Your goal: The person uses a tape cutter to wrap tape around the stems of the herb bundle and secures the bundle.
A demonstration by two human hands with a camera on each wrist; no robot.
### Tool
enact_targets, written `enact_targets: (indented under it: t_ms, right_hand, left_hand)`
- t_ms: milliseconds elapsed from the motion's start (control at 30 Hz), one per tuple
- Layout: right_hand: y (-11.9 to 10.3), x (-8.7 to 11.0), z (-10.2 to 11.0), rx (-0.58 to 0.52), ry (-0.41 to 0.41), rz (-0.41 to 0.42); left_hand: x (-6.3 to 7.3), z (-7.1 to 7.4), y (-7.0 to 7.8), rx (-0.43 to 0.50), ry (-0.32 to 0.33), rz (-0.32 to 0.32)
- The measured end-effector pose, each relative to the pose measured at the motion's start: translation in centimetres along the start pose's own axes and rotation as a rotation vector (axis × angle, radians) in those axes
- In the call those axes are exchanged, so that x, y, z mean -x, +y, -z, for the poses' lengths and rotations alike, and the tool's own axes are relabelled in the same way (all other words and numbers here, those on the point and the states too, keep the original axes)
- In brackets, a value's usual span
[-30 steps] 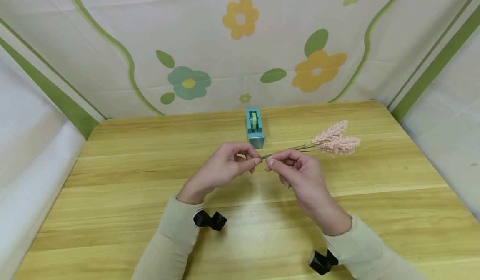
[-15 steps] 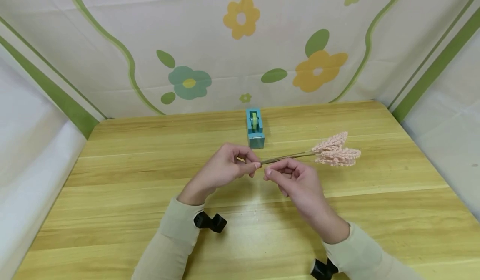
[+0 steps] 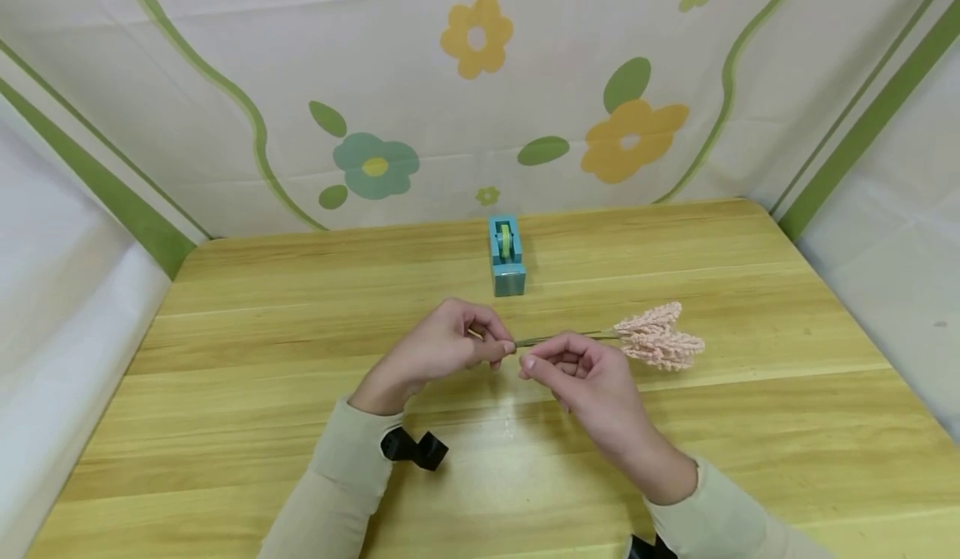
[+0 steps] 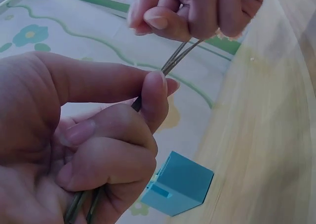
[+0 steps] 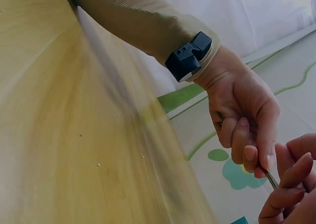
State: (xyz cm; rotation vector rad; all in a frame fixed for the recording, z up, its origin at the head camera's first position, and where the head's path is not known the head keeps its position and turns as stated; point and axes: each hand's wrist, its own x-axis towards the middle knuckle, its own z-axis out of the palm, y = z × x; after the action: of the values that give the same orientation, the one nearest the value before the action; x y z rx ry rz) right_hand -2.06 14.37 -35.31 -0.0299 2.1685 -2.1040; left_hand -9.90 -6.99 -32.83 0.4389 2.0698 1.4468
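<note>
Pink flower sprigs (image 3: 660,338) with thin brownish-green stems (image 3: 540,341) lie across the head view, blossoms to the right. My left hand (image 3: 446,344) pinches the stems near their lower ends between thumb and forefinger; in the left wrist view the stem ends (image 4: 74,206) run under its curled fingers. My right hand (image 3: 588,376) is just right of it, overlapping the stems in the head view. Its thumb and forefinger meet close by the stems, the other fingers curled; I cannot tell whether something thin is between the tips. The blossoms are mostly hidden in the left wrist view.
A blue tape dispenser (image 3: 507,280) with a yellow-green roll stands behind the hands, toward the back of the wooden table (image 3: 262,309). A white cloth (image 3: 420,59) printed with flowers hangs behind the table. Black wrist cameras (image 3: 414,449) sit at the cuffs.
Both hands have come down toward the front with the sprigs, away from the dispenser. My right thumb and forefinger have moved off the stems, to their near side.
</note>
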Motion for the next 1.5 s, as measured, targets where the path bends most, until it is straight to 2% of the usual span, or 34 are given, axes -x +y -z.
enact_targets:
  t_ms: [300, 533, 767, 833, 900, 1033, 1100, 1300, 1500]
  right_hand:
    - [0.5, 0.5, 0.0, 0.028, 0.019, -0.022]
    - [1.0, 0.7, -0.1, -0.009, 0.048, -0.033]
    - [1.4, 0.7, -0.1, -0.018, 0.054, -0.013]
    - [1.7, 0.8, -0.1, 0.016, 0.058, 0.024]
    - [2.0, 0.8, -0.2, 0.063, 0.071, 0.097]
    - [2.7, 0.8, -0.6, 0.152, 0.129, 0.201]
    - [3.0, 0.8, -0.8, 0.15, 0.147, 0.185]
    - [3.6, 0.4, -1.1, 0.079, 0.148, 0.066]
    - [3.6, 0.4, -1.5, 0.048, 0.191, 0.049]
  left_hand:
    - [0.4, 0.1, 0.0, 0.067, -0.027, 0.041]
    - [0.5, 0.2, 0.1, 0.102, -0.05, 0.064]
    - [0.5, 0.3, 0.0, 0.137, -0.077, 0.058]
    - [0.5, 0.3, 0.0, 0.141, -0.081, 0.058]
    - [0.5, 0.3, 0.1, 0.147, -0.084, 0.06]
    - [0.5, 0.3, 0.0, 0.161, -0.087, 0.066]
    - [0.4, 0.3, 0.0, 0.168, -0.086, 0.066]
    - [0.2, 0.1, -0.2, 0.17, -0.08, 0.074]
    - [0.2, 0.1, -0.2, 0.186, -0.077, 0.082]
